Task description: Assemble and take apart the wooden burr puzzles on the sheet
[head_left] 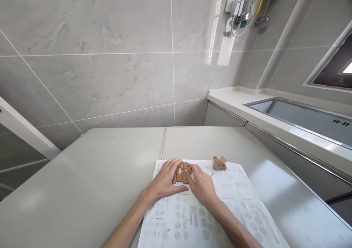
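Between my hands, several brown notched wooden puzzle pieces (179,175) lie side by side on a printed sheet (198,207), with small dark marks on their ends. My left hand (165,179) curves over their left side, its fingers closed along the edge and the thumb stretched along the near side. On the right, my right hand (202,184) pinches the rightmost pieces between thumb and fingers. The fingers hide part of the outer pieces. A crossed cluster of wooden pieces (219,163) sits apart from both hands, near the sheet's far right corner.
The sheet, covered in small diagrams, lies on a pale table (110,167) with a seam. Behind stands a grey tiled wall (123,79). To the right are a white counter (228,96) with a sink (297,112), and a wall socket (232,0) with cables.
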`<act>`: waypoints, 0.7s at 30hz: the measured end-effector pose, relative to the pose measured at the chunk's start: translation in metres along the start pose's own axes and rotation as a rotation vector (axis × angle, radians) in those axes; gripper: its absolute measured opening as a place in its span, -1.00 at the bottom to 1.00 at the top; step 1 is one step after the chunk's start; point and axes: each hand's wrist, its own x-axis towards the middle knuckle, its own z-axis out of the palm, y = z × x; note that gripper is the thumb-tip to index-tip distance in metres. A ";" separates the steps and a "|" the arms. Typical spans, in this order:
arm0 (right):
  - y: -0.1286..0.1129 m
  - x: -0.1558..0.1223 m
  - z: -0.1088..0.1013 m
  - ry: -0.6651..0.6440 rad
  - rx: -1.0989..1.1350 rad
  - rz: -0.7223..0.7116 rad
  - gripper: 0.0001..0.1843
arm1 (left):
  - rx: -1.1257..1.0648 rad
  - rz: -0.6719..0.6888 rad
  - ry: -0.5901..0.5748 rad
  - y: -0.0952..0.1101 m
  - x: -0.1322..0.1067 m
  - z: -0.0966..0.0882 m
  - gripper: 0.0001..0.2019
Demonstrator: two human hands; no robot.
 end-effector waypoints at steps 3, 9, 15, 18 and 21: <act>-0.003 -0.002 -0.001 -0.012 0.026 -0.057 -0.72 | 0.034 -0.006 0.010 0.003 0.001 -0.002 -0.07; -0.006 -0.003 -0.003 -0.042 0.094 -0.132 -0.71 | 0.105 -0.026 0.042 0.007 0.002 -0.004 -0.23; -0.005 -0.004 -0.002 -0.015 0.138 -0.111 -0.71 | 0.198 -0.052 0.112 0.002 0.001 -0.004 -0.34; -0.004 -0.003 -0.001 -0.005 0.155 -0.080 -0.74 | 0.256 -0.078 0.169 -0.005 0.000 -0.009 -0.40; -0.003 -0.003 -0.001 -0.010 0.178 -0.057 -0.75 | 0.311 -0.129 0.244 -0.015 -0.002 -0.016 -0.41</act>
